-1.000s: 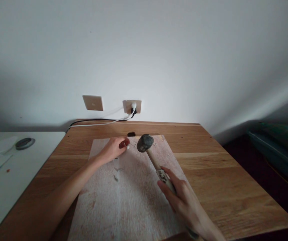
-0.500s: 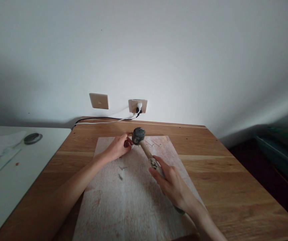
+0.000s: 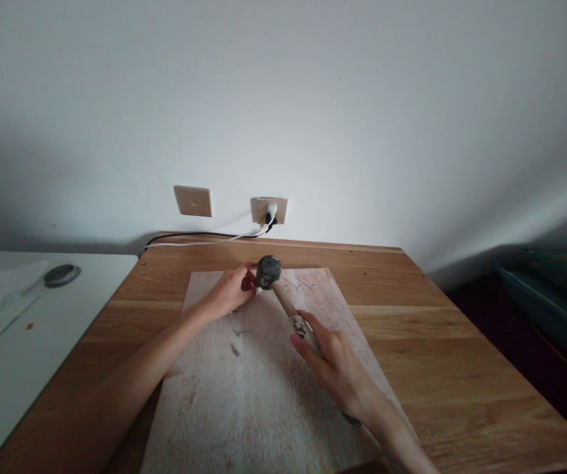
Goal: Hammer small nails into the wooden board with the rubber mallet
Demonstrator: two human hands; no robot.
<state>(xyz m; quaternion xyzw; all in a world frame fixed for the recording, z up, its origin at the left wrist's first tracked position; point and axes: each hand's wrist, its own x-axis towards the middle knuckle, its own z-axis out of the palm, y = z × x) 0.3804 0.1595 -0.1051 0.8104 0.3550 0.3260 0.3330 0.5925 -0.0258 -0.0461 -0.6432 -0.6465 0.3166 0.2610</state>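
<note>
My right hand [image 3: 335,362] is wrapped round the handle of a mallet [image 3: 269,271] with a dark, worn head and a pale wooden shaft. The mallet head is held over the far part of a whitish board [image 3: 258,401], right beside my left hand [image 3: 237,288]. The fingers of that left hand are pinched together at the board's far side; what they hold is partly behind the mallet head and too small to make out. Several nails [image 3: 306,284] stand in the board to the right of the head. More small nails [image 3: 241,333] lie loose nearer to me.
The board rests on a wooden table [image 3: 426,368] against a white wall. Cables [image 3: 199,241] run along the table's back edge to a wall socket [image 3: 268,209]. On the left, a white table [image 3: 41,368] carries a roll of tape [image 3: 61,275] and papers [image 3: 4,289].
The view has shifted slightly. The mallet head stays close beside my left fingers, and both hands keep almost the same pose.
</note>
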